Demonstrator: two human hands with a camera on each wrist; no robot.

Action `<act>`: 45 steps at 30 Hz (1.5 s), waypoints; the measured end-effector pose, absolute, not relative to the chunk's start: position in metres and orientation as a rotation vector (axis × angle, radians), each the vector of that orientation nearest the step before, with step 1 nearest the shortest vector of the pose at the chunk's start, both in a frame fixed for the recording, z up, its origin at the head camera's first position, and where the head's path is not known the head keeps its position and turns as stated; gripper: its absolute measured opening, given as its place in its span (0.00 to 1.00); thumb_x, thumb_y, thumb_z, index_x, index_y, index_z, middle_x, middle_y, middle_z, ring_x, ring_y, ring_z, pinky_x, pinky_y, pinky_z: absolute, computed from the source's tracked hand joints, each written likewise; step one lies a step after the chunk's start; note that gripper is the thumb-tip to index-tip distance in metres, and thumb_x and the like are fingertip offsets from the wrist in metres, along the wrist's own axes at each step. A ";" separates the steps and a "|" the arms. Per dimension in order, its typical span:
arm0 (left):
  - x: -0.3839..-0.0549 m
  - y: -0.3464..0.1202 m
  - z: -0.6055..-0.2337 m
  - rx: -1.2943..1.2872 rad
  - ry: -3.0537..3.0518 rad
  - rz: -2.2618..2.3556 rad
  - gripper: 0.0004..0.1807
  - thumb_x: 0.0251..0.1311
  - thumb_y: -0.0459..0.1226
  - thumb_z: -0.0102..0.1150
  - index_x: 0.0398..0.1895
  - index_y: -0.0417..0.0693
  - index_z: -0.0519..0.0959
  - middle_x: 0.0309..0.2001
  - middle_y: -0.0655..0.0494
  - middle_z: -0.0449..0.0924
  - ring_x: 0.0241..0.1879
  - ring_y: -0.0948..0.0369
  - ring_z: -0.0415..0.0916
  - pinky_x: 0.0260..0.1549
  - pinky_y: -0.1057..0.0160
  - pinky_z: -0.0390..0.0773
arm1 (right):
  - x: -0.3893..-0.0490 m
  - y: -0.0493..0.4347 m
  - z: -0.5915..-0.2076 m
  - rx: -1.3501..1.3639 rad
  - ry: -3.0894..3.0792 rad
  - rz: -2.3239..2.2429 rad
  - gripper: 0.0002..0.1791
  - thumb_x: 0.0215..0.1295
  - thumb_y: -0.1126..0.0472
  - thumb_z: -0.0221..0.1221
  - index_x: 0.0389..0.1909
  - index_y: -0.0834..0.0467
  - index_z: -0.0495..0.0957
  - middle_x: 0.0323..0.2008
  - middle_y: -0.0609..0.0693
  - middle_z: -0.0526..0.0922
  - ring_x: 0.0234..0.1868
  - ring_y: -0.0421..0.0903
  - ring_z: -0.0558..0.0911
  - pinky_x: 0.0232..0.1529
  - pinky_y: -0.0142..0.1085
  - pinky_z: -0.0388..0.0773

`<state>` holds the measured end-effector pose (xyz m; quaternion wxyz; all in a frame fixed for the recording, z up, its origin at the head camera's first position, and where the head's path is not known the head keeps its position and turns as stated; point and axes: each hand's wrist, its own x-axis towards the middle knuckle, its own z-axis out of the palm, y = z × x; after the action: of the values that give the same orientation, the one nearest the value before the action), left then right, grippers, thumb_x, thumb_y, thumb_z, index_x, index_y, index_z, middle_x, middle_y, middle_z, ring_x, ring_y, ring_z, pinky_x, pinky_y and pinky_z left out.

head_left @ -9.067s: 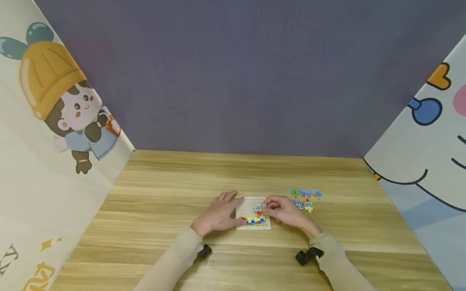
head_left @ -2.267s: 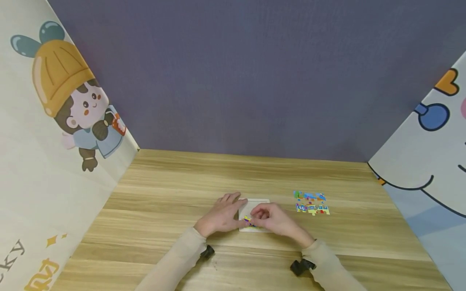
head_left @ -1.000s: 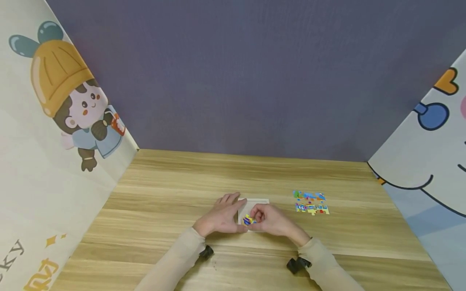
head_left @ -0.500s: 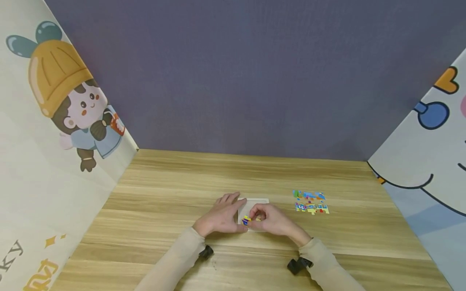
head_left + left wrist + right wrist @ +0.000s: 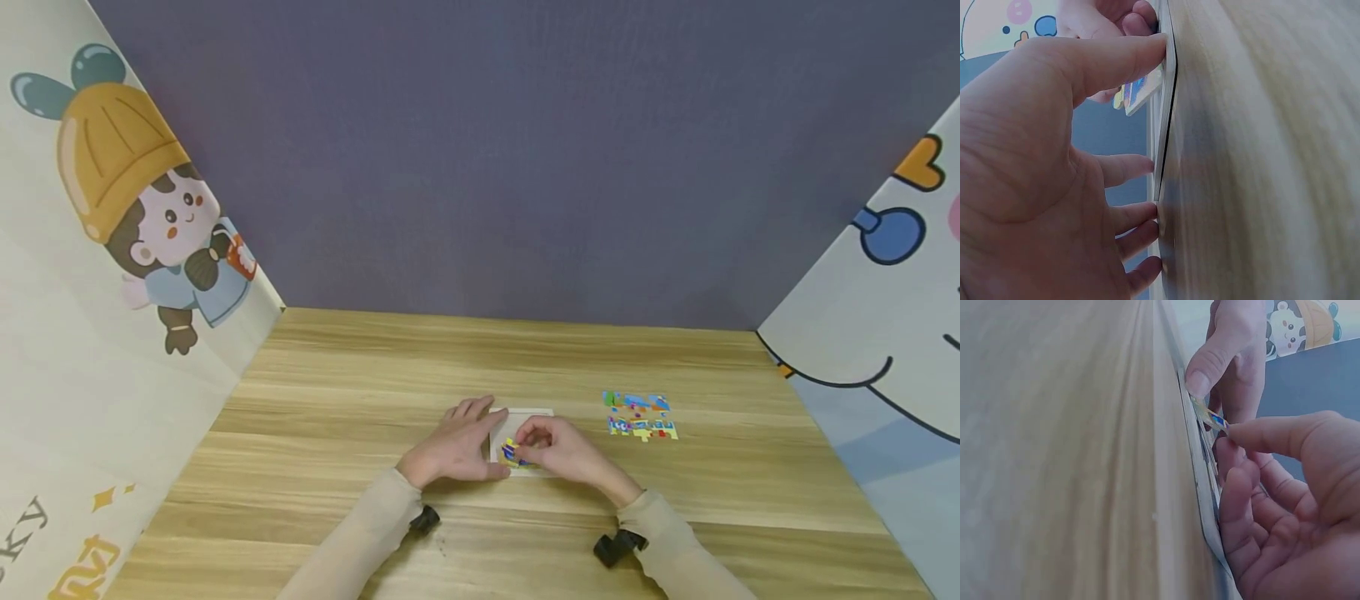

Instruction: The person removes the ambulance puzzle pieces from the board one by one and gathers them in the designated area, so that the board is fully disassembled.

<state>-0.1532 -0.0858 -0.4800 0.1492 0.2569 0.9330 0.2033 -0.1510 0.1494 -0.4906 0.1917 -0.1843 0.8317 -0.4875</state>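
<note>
In the head view a shallow white puzzle tray (image 5: 531, 412) lies on the table. My left hand (image 5: 459, 446) rests along its left side, fingers spread and fairly straight; in the left wrist view the thumb (image 5: 1125, 57) touches the tray's edge. Over the tray's lower left part, my right hand (image 5: 561, 450) pinches a small yellow and blue jigsaw piece (image 5: 509, 452) between thumb and forefinger. The right wrist view shows this piece (image 5: 1216, 419) tilted up from the tray. The right fingers hide part of the tray's lower right.
Right of the tray, several jigsaw pieces (image 5: 642, 429) lie in rows on the wooden table (image 5: 337, 375). A blue-grey wall (image 5: 480, 167) rises behind the table, with cartoon-printed panels (image 5: 45, 375) at both sides. Each wrist wears a black camera (image 5: 618, 547).
Since the earliest frame, yellow vehicle pieces left the tray and the lower row at right grew. Over the last second, the pinched piece has shifted and tilted slightly; the left hand stays put.
</note>
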 end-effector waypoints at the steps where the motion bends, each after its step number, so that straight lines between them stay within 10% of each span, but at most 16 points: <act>1: -0.153 -0.086 -0.480 0.741 2.682 0.581 0.52 0.60 0.60 0.70 0.84 0.51 0.62 0.86 0.43 0.52 0.84 0.45 0.50 0.82 0.38 0.53 | -0.151 0.151 -0.491 -0.505 2.329 -1.383 0.09 0.70 0.59 0.68 0.45 0.59 0.84 0.42 0.52 0.87 0.37 0.42 0.81 0.37 0.29 0.78; 45: -0.150 -0.073 -0.480 0.678 2.791 0.502 0.45 0.67 0.64 0.62 0.80 0.51 0.67 0.83 0.42 0.59 0.82 0.44 0.56 0.80 0.39 0.60 | -0.151 0.188 -0.494 -0.323 2.225 -1.551 0.15 0.73 0.58 0.67 0.52 0.65 0.84 0.40 0.58 0.89 0.25 0.40 0.78 0.26 0.31 0.79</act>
<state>-0.1502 -0.0729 -0.4800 0.1127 0.2312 0.9511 0.1711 -0.1515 0.1880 -0.4939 0.2036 -0.1157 0.7975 -0.5560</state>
